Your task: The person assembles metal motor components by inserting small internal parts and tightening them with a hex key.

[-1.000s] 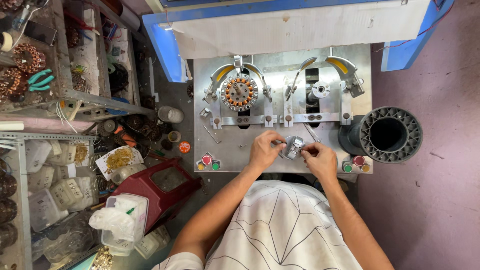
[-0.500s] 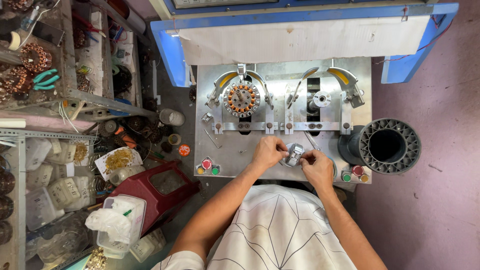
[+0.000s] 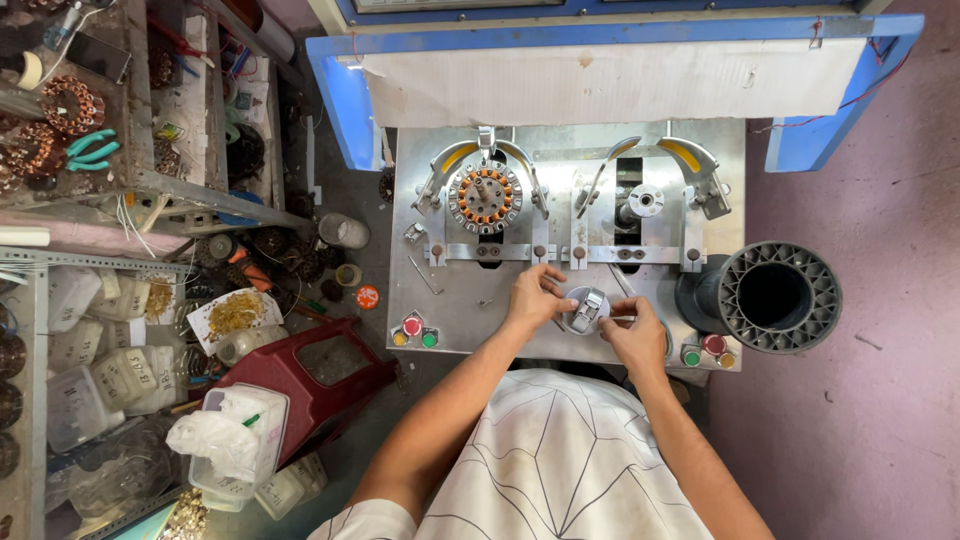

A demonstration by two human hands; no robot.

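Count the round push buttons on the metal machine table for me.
6. Three sit in a cluster left of the left hand: yellow, red, green. Three more lie right of the right hand: green, red, yellow. None seems hidden.

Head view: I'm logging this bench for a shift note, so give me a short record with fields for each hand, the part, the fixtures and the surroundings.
left hand: fingers on the left edge of the round metal part
right hand: at the part's right side, touching it
part position: on the metal plate, front centre
left fixture: holds a copper-wound ring
right fixture: bare spindle
right of plate: black spool
left of bench: red stool, cluttered shelves
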